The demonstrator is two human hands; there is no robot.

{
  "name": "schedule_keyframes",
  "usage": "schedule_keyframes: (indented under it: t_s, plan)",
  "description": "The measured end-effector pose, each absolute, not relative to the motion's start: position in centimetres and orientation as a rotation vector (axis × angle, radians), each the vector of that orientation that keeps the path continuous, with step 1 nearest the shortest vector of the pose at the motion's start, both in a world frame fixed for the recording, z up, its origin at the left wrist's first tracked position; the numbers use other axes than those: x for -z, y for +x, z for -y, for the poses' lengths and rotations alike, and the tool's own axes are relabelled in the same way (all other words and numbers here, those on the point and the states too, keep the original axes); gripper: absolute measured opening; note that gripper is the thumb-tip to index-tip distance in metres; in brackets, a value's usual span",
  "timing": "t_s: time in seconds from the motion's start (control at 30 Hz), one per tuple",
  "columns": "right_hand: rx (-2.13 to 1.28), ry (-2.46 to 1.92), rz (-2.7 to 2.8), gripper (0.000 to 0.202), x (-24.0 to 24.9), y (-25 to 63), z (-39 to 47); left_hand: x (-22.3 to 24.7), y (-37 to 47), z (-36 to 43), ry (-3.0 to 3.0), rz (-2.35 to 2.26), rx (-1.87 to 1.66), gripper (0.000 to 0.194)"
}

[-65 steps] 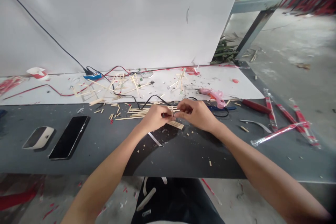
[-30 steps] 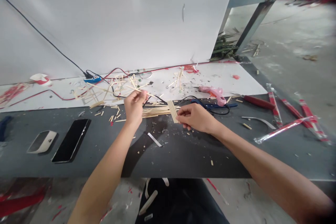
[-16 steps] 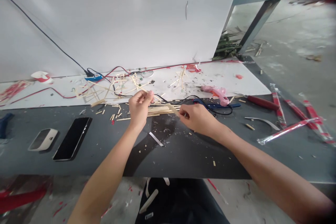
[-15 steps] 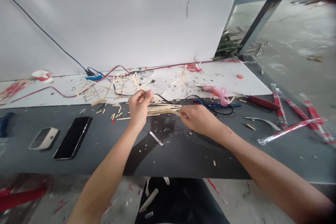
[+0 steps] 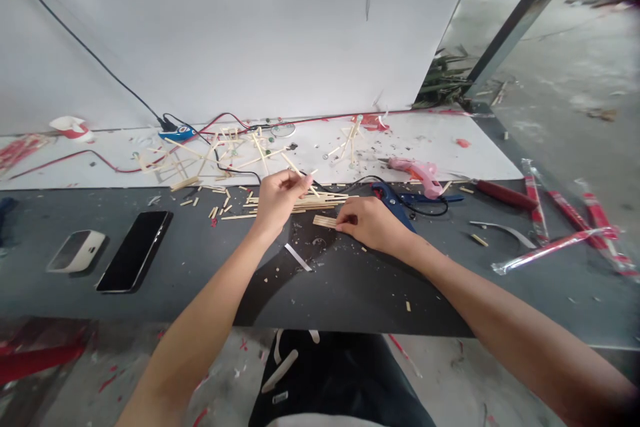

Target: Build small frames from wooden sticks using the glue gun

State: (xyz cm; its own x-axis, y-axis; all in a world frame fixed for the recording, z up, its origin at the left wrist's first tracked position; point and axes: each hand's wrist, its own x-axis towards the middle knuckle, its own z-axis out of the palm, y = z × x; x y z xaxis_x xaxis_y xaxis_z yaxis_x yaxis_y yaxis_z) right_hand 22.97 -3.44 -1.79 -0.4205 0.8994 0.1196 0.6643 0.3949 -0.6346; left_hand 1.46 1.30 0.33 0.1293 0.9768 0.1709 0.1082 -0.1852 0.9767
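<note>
My left hand (image 5: 280,201) is closed in a pinch on thin wooden sticks (image 5: 291,163), whose pale ends poke out past the thumb and fingertips. My right hand (image 5: 369,221) rests low over the dark table, its fingertips closed on the end of a small flat row of wooden sticks (image 5: 324,221) lying side by side. Just behind both hands is a loose pile of long wooden sticks (image 5: 327,199). A blue-handled tool (image 5: 393,205) lies partly hidden behind my right hand.
A pink glue gun (image 5: 417,173), a red-handled tool (image 5: 505,193) and red plastic-wrapped packs (image 5: 555,250) lie to the right. Stick frames (image 5: 350,140) stand at the back. A phone (image 5: 135,250) and a white device (image 5: 77,251) lie left. A black cable (image 5: 363,180) crosses behind my hands.
My left hand has shifted slightly right, and stick ends now show above its fingers. The flat row of sticks at my right fingertips has come into clear view. The camera view has shifted slightly.
</note>
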Motion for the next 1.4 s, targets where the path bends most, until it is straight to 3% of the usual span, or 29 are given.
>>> schedule_keyframes:
  t_s: [0.2,0.67,0.83,1.03,1.17,1.4]
  plan:
    - [-0.686,-1.400,2.159,0.013,2.4,22.5,3.6,1.1,2.7,-0.5,1.502,-1.085,-0.637,0.041]
    - [-0.706,-1.451,2.199,0.015,1.6,22.0,3.1,2.5,3.7,0.0,1.743,-1.300,-0.529,0.018]
    - [-0.656,-1.431,2.235,0.017,1.2,22.3,3.5,1.2,2.9,0.2,1.676,-1.252,-0.640,0.020]
    - [-0.689,-1.380,2.209,0.016,1.2,23.0,3.2,-0.2,1.2,-1.1,1.262,-1.044,-1.120,0.035]
    - [-0.950,-1.346,2.043,0.016,1.7,23.4,3.0,-0.7,1.2,-1.2,1.187,-0.985,-1.291,0.035]
    - [-1.305,-1.294,1.743,0.018,2.2,23.5,2.8,-0.5,1.5,-0.8,1.317,-1.065,-1.222,0.027]
